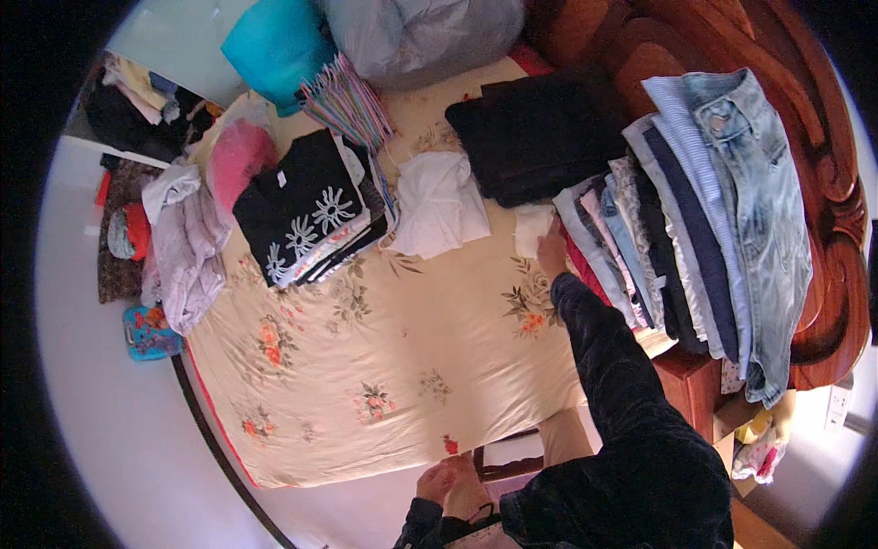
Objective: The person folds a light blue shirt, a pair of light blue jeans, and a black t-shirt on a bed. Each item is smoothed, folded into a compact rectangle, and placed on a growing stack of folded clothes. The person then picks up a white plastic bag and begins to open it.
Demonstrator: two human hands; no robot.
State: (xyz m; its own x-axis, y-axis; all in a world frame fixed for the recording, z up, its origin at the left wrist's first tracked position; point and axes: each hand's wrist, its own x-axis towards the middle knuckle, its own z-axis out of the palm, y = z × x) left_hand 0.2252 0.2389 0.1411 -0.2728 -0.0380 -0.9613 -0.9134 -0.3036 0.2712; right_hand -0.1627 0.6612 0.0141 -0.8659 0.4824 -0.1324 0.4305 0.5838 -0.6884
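Observation:
My right hand [551,252] reaches across the bed to a small white cloth [530,231], its fingers closed at the cloth's right edge. Right beside it stands a tall pile of folded clothes [654,229], with faded jeans [745,174] on top. Behind the hand lies a stack of black folded garments [526,137]. A crumpled white garment [437,206] rests to the left of the small cloth. My left hand [444,479] is low, near my legs at the front of the bed; its fingers are curled in, and nothing shows in them.
The bed [366,439] has a cream floral sheet. Toward its left are a black printed shirt [297,201] on a folded stack, colourful hangers [347,101] and pale lilac clothes [187,252]. Grey [425,41] and turquoise bags [274,50] stand behind. A carved wooden headboard [823,183] bounds the right.

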